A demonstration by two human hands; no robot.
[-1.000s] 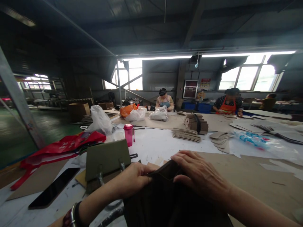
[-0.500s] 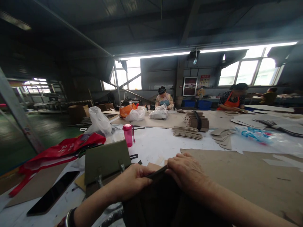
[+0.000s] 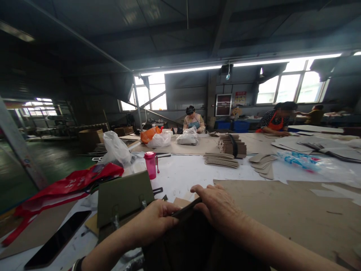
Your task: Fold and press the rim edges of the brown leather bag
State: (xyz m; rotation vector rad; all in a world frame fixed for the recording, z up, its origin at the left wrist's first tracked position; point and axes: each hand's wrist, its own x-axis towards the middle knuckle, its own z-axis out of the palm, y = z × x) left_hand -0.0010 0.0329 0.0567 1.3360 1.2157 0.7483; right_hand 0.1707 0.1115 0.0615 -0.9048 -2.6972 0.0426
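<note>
- The black phone (image 3: 58, 239) lies flat at the left, near the left forearm; if this elbow swings outward, it could perhaps push the phone.
- The green bag (image 3: 125, 197) leans just beside the left hand; a wide movement of this arm might knock it over.
- The left hand (image 3: 156, 218) pinches the upper edge of the dark piece (image 3: 180, 244) between thumb and fingers. If this pinch is too light, I think the edge may slip out.
- The dark piece is between both hands, at the bottom of the view. It is in deep shadow, so a crooked fold could go unnoticed.
- The right hand (image 3: 216, 205) has its thumb and fingers closed narrowly about the same edge, one finger lifted. Pulling harder than the left could, in my judgement, stretch or crease the edge.
</note>
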